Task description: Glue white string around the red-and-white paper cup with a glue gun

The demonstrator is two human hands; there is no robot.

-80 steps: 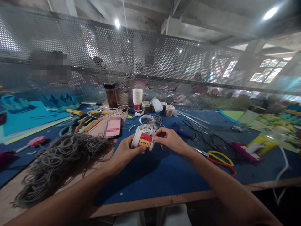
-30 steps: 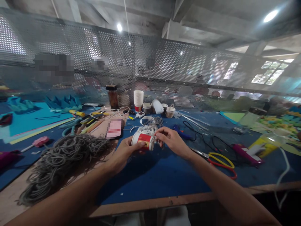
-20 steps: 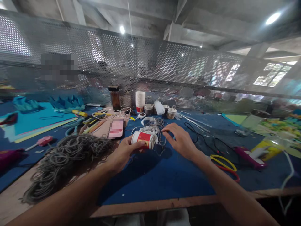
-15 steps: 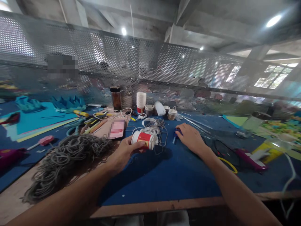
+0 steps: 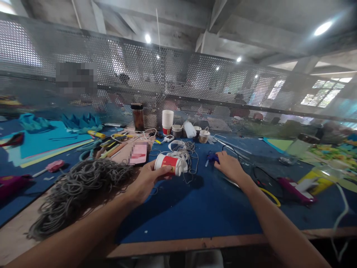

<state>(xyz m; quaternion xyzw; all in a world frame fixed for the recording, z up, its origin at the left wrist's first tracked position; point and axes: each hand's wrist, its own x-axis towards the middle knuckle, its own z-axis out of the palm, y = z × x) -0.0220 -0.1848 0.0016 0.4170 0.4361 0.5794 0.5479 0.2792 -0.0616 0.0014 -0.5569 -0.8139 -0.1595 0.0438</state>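
My left hand [image 5: 146, 180] is closed around a red and white paper cup [image 5: 169, 163], tipped on its side above the blue table mat [image 5: 178, 219]. White stringy pieces show at the cup's right end. Behind it lies a loose tangle of thin grey cord [image 5: 187, 147]. My right hand [image 5: 230, 165] has its fingers wrapped over what looks like a blue glue gun [image 5: 212, 156], partly hidden by the fingers. A short pale tip sticks out at its left, and a thin dark cable shows behind it.
A heap of grey cord [image 5: 80, 190] and a pink-screened phone [image 5: 138, 153] lie to the left. Stacked paper cups [image 5: 167, 121], a brown bottle [image 5: 137, 117] and small cups [image 5: 204, 136] stand at the back. On the right are a purple tool [image 5: 297, 190] and a clear jar [image 5: 302, 147].
My right hand has shifted slightly right, its fingers now curled, and more of the blue tool shows. A dark cable now rises behind the hand. The left hand and cup have barely moved.
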